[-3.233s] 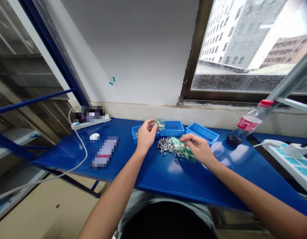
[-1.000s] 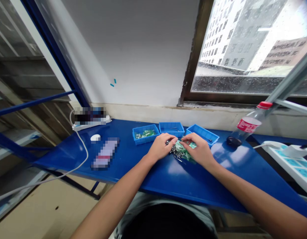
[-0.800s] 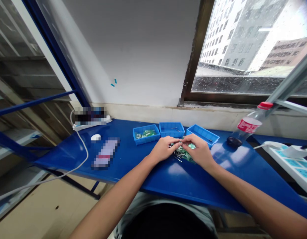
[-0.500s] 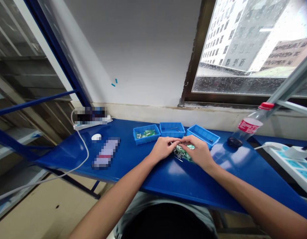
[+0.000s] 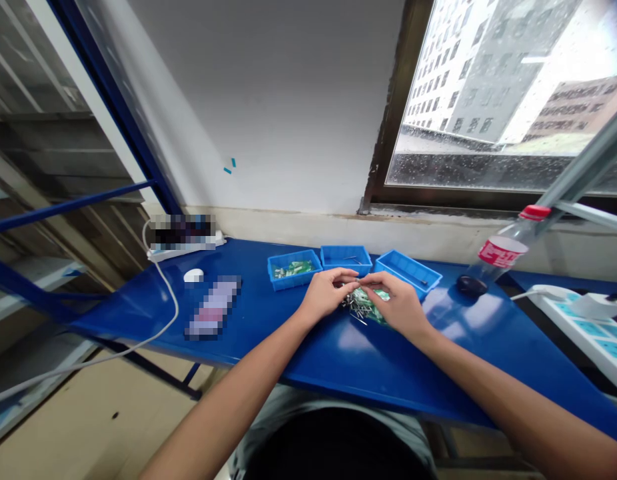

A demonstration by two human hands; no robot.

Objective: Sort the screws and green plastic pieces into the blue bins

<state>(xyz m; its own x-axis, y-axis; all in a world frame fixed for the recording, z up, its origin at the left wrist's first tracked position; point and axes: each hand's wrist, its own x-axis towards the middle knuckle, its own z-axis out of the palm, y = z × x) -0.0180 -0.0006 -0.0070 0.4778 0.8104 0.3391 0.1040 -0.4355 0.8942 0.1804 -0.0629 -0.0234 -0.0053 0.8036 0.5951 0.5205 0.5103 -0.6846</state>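
Observation:
Above a heap of thin silvery metal pins or screws (image 5: 358, 308), my left hand (image 5: 326, 293) and my right hand (image 5: 396, 303) meet at the fingertips. Both are closed in a pinch, and whatever lies between the fingers is too small to make out. Green-and-white small pieces (image 5: 381, 308) lie partly hidden beneath my right hand. Just behind stand three blue bins. The left bin (image 5: 294, 281) holds green and pale pieces, the middle bin (image 5: 346, 268) a few thin metal parts, and the right bin (image 5: 423, 288) a small dark part.
On the blue table (image 5: 268, 333) a pixelated phone-like object (image 5: 216, 307) and a small white round object (image 5: 192, 275) lie to the left, beside a white cable (image 5: 176, 303). A cola bottle (image 5: 501, 252) leans at the right, near a white power strip (image 5: 583, 320).
My left fingers have shifted slightly, spreading and lifting over the pile, with the thumb now near the right fingertips. My right hand has barely moved.

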